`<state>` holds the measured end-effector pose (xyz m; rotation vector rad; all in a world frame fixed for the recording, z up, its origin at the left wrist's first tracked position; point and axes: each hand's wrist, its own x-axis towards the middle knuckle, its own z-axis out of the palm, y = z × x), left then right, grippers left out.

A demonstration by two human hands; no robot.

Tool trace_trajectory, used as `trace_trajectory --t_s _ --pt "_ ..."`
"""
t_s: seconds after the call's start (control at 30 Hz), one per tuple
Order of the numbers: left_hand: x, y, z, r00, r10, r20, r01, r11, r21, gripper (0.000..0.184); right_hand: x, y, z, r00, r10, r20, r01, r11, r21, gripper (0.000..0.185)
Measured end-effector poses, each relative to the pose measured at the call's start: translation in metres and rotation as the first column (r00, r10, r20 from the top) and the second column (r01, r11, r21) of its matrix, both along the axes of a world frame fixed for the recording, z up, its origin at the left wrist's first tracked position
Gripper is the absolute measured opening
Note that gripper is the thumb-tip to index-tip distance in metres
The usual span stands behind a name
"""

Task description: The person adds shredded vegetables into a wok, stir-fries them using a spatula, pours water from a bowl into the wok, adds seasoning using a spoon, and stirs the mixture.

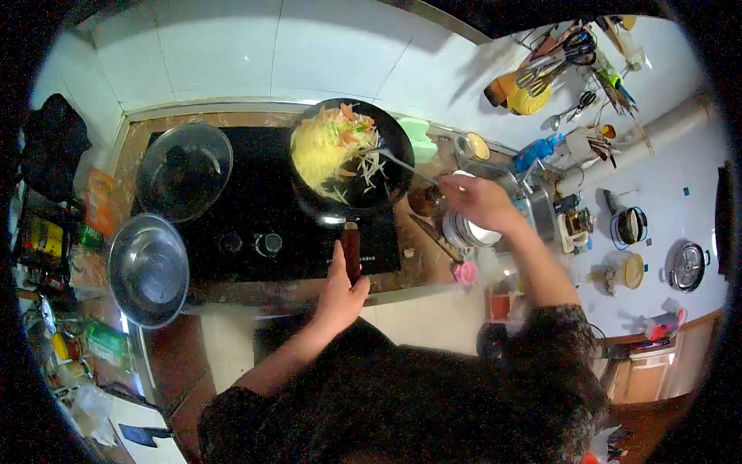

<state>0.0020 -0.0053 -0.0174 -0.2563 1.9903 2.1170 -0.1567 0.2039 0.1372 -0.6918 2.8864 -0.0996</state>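
Note:
My left hand [340, 292] is closed around the brown handle of a dark wok [398, 166] on the black cooktop [259, 205]. Pale yellow shreds [321, 155] fill the wok's left side, with orange slices and green bits mixed in along the top. Some thin whitish strips lie loose on the bare metal to the right. In my right hand [481, 205] is a metal spatula [402, 163], its head among the food at the right of the pile. Part of that head is hidden by the shreds.
A glass lid [185, 172] rests on the left of the cooktop, and a metal basin [148, 271] stands at its front left corner. Stacked white bowls [461, 230], a pink cup [464, 272] and a sink [541, 213] are to the right. Utensils [553, 66] hang on the wall.

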Motion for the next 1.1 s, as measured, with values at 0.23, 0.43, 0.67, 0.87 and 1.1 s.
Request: trace_trajectory --t_s 0.23,0.43,0.67,0.87,1.1 --pt "0.000 0.003 -0.007 0.999 0.032 -0.037 -0.034 0.997 -0.070 0.080 -0.044 0.015 -0.024 0.914 -0.188 0.358 0.248 0.960 -0.128 0.034" --pt "-0.002 -0.003 0.002 1.000 -0.020 0.005 0.021 0.985 -0.172 0.083 -0.085 -0.013 -0.089 0.260 -0.100 0.960 0.802 0.576 -0.157 0.029" --pt "-0.005 -0.005 -0.001 0.999 0.022 0.029 -0.019 0.994 -0.108 0.081 -0.065 -0.028 -0.045 0.592 -0.130 0.795 0.538 0.799 -0.270 0.036" --pt "-0.004 -0.004 0.001 1.000 0.022 -0.014 -0.023 0.992 -0.125 0.079 -0.009 -0.011 0.000 0.996 0.014 0.087 -0.012 1.000 -0.018 0.033" --pt "-0.002 0.000 0.001 0.994 0.106 0.016 -0.107 0.988 0.111 0.078 0.044 0.005 0.031 0.972 0.130 -0.198 -0.100 0.982 0.158 0.024"
